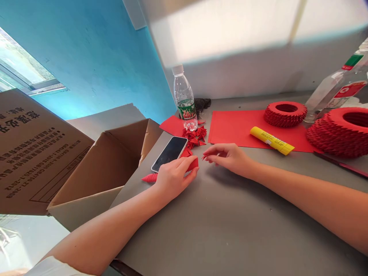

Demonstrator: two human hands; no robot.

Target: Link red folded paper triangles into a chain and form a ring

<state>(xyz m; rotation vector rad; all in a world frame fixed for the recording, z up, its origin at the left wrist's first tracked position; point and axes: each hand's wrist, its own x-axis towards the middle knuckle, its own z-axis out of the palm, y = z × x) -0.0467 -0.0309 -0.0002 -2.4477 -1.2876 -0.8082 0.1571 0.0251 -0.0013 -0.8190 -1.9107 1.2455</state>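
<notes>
My left hand (174, 176) is closed round a folded red paper piece (193, 163), beside the phone (169, 153). A pointed red paper roll (150, 178) pokes out past that wrist, partly hidden by the hand. My right hand (227, 156) pinches a small red paper piece (204, 156) between thumb and fingers, a short gap away from the left. Behind the hands lies a pile of folded red pieces (196, 135), at the foot of a water bottle (185, 100).
Red sheets (230, 128) lie at the back, under a yellow glue stick (271, 140) and a red paper ring (285, 114). A larger ring stack (339, 137) and a clear bottle (330, 92) stand at right. An open cardboard box (97, 168) adjoins the table's left edge.
</notes>
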